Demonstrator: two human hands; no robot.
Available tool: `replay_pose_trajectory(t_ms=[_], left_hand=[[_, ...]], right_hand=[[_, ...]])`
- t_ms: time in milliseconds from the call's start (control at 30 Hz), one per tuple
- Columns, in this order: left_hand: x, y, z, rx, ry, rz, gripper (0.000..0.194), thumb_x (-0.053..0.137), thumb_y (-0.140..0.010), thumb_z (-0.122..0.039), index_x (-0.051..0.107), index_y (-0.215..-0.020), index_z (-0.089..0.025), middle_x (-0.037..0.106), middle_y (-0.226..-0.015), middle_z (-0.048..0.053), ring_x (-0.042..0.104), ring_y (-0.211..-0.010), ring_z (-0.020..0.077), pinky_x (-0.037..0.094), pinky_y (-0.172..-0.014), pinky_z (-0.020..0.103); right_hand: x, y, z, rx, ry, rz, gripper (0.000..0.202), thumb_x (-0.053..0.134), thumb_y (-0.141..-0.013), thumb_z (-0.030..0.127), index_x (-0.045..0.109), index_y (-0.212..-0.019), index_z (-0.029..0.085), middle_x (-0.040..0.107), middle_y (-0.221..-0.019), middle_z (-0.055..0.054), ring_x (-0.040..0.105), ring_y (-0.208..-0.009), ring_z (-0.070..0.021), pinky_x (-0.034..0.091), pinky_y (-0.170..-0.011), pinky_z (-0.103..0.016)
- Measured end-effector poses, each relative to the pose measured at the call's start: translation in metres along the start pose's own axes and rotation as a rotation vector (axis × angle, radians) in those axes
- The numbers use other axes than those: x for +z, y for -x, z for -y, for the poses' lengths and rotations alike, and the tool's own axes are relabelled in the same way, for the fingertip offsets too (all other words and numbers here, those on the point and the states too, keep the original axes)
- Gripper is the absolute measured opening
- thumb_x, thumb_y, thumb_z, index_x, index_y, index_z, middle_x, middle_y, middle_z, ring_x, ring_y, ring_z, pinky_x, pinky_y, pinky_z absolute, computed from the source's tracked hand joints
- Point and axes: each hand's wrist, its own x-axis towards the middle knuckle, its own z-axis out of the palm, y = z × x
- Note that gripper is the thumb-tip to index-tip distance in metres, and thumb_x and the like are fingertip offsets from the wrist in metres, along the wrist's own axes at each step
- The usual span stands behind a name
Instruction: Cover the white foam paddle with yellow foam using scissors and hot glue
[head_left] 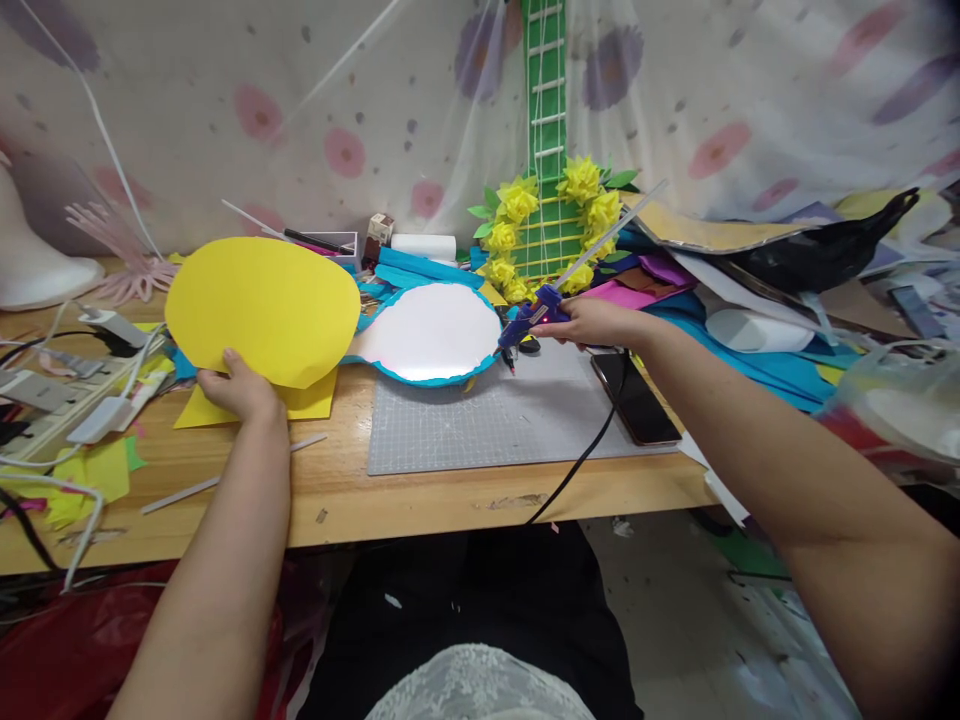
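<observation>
A yellow oval of card or paper is in my left hand, which grips its lower edge above the left part of the table. My right hand is wrapped round a blue glue gun, with a long glue stick poking out of its back. Its nozzle points down-left at the right rim of a white, paddle-shaped piece edged in blue. That piece lies partly over the grey cutting mat, its narrow end hidden behind the yellow oval.
At the back stands a green guitar-like craft with yellow flowers. A phone lies on the mat's right side, with the black cord beside it. Power strips crowd the left; paper scraps pile up right.
</observation>
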Motion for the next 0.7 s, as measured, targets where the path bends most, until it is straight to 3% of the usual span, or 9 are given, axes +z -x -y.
replay_pose_trajectory(t_ms=[167, 367, 700], left_hand=[[0.001, -0.001, 0.001, -0.011, 0.017, -0.005, 0.011, 0.043, -0.087, -0.004, 0.039, -0.088, -0.014, 0.058, -0.112, 0.011, 0.059, -0.097, 0.0081, 0.045, -0.09, 0.023], [0.001, 0.002, -0.002, -0.02, 0.04, -0.014, 0.009, 0.045, -0.086, -0.004, 0.04, -0.088, -0.012, 0.059, -0.112, 0.013, 0.06, -0.093, 0.0072, 0.046, -0.087, 0.02], [0.001, 0.002, -0.005, -0.038, -0.012, -0.008, 0.01, 0.043, -0.087, -0.005, 0.039, -0.088, -0.014, 0.058, -0.112, 0.01, 0.059, -0.097, 0.0071, 0.045, -0.088, 0.02]], right_hand=[[0.008, -0.005, 0.003, -0.049, -0.001, 0.023, 0.039, 0.07, -0.065, 0.057, 0.059, -0.073, 0.021, 0.057, -0.059, -0.001, 0.048, -0.045, -0.0103, 0.035, -0.042, -0.025], [0.014, 0.003, 0.026, -0.028, 0.038, 0.103, 0.042, 0.068, -0.067, 0.059, 0.06, -0.08, 0.02, 0.055, -0.059, 0.0, 0.051, -0.05, -0.0115, 0.037, -0.044, -0.024], [0.026, -0.005, 0.049, -0.089, 0.145, 0.161, 0.054, 0.059, -0.066, 0.072, 0.058, -0.081, 0.02, 0.054, -0.058, -0.001, 0.052, -0.053, -0.0138, 0.036, -0.048, -0.025]])
